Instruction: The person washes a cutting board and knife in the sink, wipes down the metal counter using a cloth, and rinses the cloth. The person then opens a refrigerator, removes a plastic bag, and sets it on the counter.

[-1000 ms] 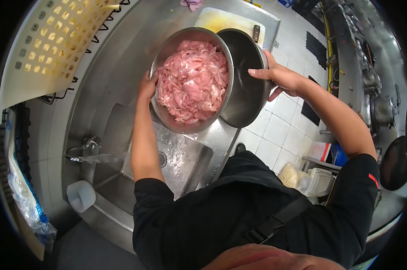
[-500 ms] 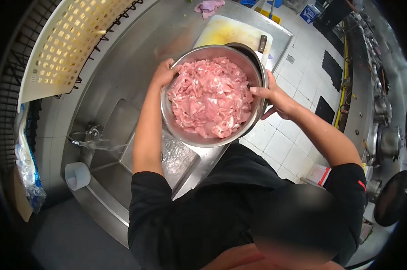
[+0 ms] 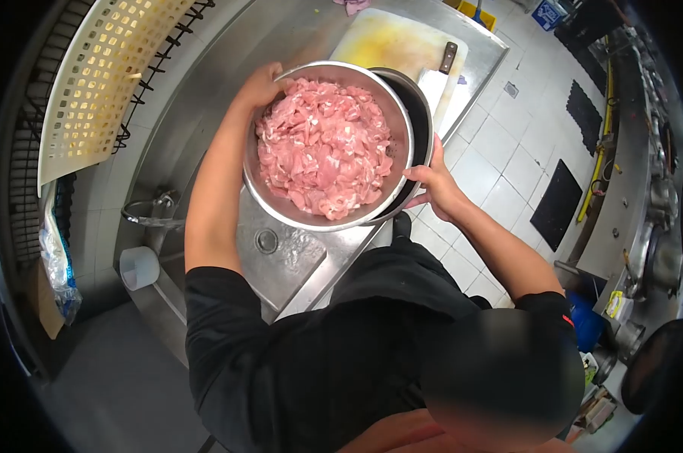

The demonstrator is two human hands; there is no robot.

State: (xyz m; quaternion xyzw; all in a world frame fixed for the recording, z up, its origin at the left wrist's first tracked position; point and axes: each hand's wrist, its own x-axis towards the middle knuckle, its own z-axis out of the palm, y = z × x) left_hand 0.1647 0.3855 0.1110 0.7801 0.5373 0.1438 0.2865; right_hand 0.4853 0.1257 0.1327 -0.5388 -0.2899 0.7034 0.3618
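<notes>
Sliced raw meat (image 3: 326, 147), pale pink, is heaped in a round metal bowl (image 3: 279, 208). This bowl sits partly over a second metal pot (image 3: 415, 98) with a dark inside, which shows along the right side. My left hand (image 3: 261, 87) grips the bowl's rim at the upper left; some of its fingers are hidden. On the other side, my right hand (image 3: 438, 187) is closed around the rim of the pot, its thumb by the bowl's edge. Both vessels are above the steel sink (image 3: 281, 260).
Beyond the bowl lies a stained white cutting board (image 3: 390, 38) with a knife (image 3: 448, 57) on it. At the left are a tap (image 3: 141, 213), a white plastic container (image 3: 139, 268) and a perforated cream basket (image 3: 115, 83). Tiled floor (image 3: 500, 196) runs along the right.
The bowl of meat has moved left relative to the pot, so more of the pot's dark inside shows. Both hands have kept their grip. The camera view has shifted a little.
</notes>
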